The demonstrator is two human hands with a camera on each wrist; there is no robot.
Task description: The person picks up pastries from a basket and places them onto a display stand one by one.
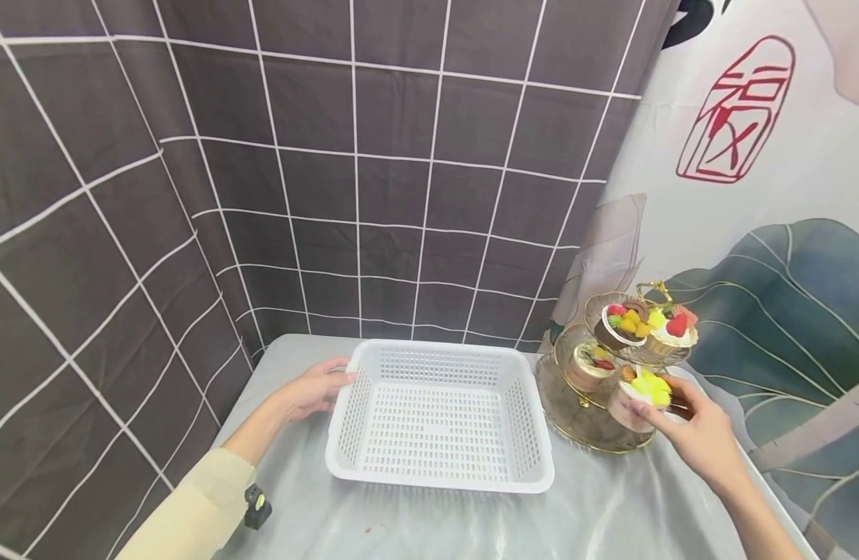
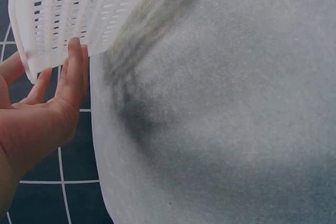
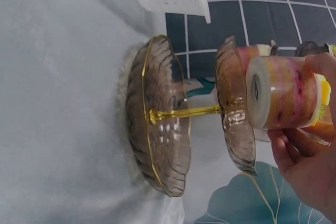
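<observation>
My right hand point(image 1: 702, 428) grips a clear dessert cup point(image 1: 635, 408) with pink layers and a yellow fruit topping, thumb on one side and fingers on the other. In the right wrist view that cup point(image 3: 283, 93) is held sideways beside the upper plate of a tiered stand point(image 3: 160, 156). On the stand in the head view are another layered dessert cup point(image 1: 590, 365), a dark fruit-topped cupcake point(image 1: 621, 327) and a pale strawberry-topped cupcake point(image 1: 674, 327). My left hand point(image 1: 317, 389) holds the left rim of a white plastic basket point(image 1: 436, 484); thumb and fingers point(image 2: 76, 72) lie around its edge.
The basket has perforated walls and floor, with nothing inside. A pale cloth point(image 1: 401, 529) covers the table. Behind stands a dark backdrop with white grid lines point(image 1: 394, 187); at right hangs a white sheet with leaf patterns point(image 1: 772, 295). A small black device point(image 1: 257, 507) is at the left sleeve.
</observation>
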